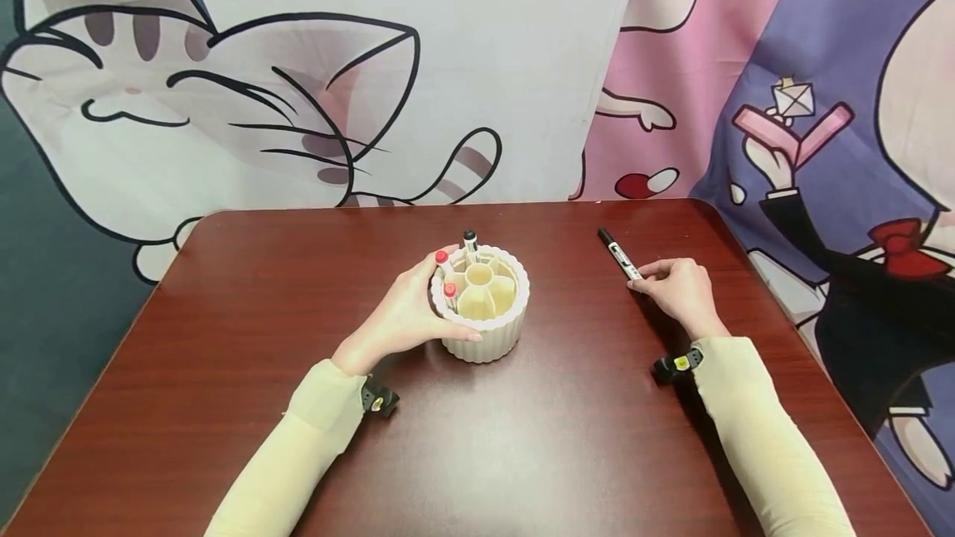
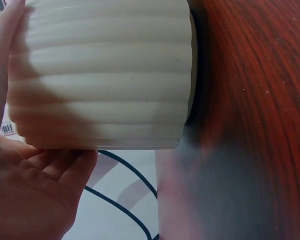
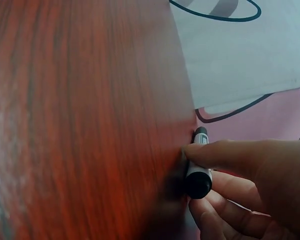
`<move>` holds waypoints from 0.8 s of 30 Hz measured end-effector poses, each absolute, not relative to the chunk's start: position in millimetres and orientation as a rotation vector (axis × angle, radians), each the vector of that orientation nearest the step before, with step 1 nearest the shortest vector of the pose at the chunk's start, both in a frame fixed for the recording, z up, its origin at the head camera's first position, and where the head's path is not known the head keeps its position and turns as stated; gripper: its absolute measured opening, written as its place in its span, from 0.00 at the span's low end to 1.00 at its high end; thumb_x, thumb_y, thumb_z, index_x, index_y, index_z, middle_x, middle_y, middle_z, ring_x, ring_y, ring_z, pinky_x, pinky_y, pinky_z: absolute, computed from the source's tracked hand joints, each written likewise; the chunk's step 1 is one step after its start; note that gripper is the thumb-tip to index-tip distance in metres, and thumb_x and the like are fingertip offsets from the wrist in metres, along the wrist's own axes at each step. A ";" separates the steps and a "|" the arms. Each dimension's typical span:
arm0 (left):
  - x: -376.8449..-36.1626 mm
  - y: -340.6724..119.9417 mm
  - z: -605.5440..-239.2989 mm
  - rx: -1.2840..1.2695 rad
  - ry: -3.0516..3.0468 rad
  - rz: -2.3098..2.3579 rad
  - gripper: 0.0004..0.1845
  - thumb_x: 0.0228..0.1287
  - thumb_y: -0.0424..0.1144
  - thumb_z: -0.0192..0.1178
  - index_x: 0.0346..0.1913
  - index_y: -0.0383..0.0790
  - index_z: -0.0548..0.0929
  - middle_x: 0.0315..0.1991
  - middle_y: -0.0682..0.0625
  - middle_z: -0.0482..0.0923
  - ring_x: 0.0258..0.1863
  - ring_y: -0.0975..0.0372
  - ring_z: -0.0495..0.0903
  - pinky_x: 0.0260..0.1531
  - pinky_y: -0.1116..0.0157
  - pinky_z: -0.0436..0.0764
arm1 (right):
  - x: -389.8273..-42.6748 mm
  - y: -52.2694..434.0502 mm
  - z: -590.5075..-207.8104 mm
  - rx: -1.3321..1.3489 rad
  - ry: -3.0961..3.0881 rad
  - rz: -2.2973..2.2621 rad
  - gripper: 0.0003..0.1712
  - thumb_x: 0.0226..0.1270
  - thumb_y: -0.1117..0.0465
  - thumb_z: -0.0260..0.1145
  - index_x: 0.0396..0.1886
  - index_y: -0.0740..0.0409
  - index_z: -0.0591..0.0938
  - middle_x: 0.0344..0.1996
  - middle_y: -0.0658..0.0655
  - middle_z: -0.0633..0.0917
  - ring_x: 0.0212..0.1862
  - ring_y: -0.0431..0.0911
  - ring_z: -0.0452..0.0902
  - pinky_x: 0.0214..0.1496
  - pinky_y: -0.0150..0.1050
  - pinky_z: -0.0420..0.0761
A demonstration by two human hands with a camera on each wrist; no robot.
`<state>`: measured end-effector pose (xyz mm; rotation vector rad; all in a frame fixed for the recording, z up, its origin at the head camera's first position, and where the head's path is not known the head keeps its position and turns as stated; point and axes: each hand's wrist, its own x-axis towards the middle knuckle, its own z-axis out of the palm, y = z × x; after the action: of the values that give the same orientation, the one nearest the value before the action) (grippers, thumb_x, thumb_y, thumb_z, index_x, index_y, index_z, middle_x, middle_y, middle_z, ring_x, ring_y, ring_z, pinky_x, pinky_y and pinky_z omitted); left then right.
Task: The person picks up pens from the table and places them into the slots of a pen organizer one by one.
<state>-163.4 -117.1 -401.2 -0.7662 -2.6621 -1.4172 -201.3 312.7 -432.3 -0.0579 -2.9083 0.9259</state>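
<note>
A cream, ribbed round pen holder [image 1: 488,345] with several compartments stands upright on the table. My left hand [image 1: 399,309] grips its left side, thumb along the front; the left wrist view shows the ribbed wall [image 2: 105,80] close up between thumb and fingers. Inside the holder are two red-capped markers [image 1: 451,293] on the left and a black-capped marker [image 1: 470,244] at the back. Off to the right, my right hand [image 1: 677,292] pinches the near end of a black-and-white marker [image 1: 619,255]. In the right wrist view, thumb and fingers hold this marker [image 3: 199,182] at the tabletop.
Both hands work over a dark reddish-brown wooden table [image 1: 537,437], whose far edge runs just behind the holder and marker. Behind it hangs a cloth backdrop [image 1: 522,65] with cartoon drawings. A small black camera [image 1: 677,366] sits on the right wrist, another [image 1: 380,399] on the left.
</note>
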 end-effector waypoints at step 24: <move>-165.4 -118.2 -401.6 -0.767 -2.665 -1.433 0.65 0.28 0.65 0.85 0.75 0.50 0.66 0.61 0.60 0.75 0.58 0.66 0.75 0.59 0.57 0.75 | -190.5 287.0 -390.0 0.029 -2.667 0.996 0.13 0.62 0.54 0.77 0.43 0.54 0.92 0.31 0.53 0.90 0.29 0.44 0.82 0.26 0.31 0.76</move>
<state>-165.4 -118.2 -401.6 -0.7668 -2.6654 -1.4329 -190.5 287.0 -390.0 0.0293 -2.6672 0.9963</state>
